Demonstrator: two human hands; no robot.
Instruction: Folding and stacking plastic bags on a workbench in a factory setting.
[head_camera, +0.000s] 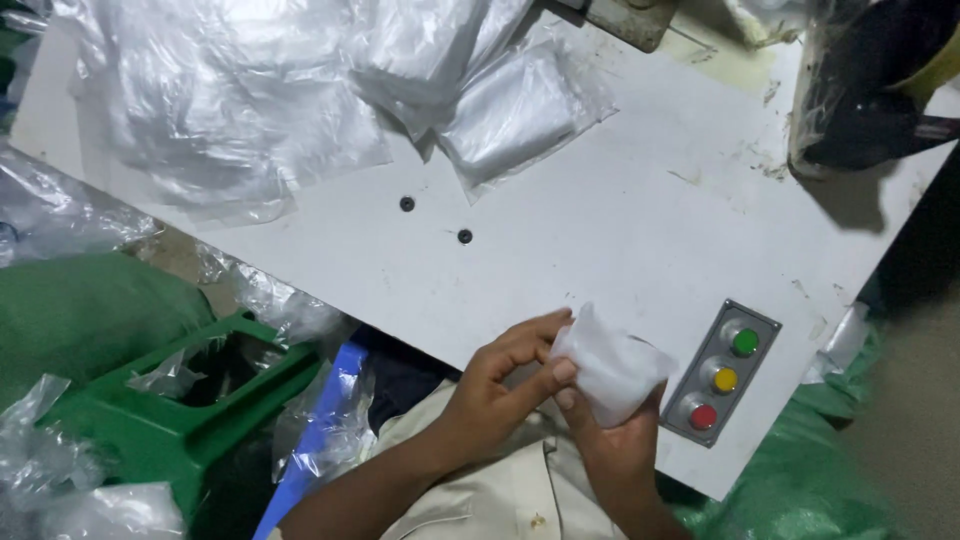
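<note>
While both hands meet at the near edge of the white desk (600, 200), they hold one small clear plastic bag (612, 368) between them. It sits up against the right hand (612, 440), which cups it from below with its fingers closed around it, and the left hand (495, 385) comes in from the left side — its fingers (540, 330) pinch the bag's left edge. The bag's long side runs from upper left to lower right. Just to the right of the bag is a grey button panel (722, 372) with three round buttons in a slanted row — green at the top, yellow in the middle, red at the bottom. Far up the desk lies a pile of clear bags (300, 90). One packed flat bag (515, 110) rests beside it. A green crate (170, 410) stands off to the left, below the desk.
</note>
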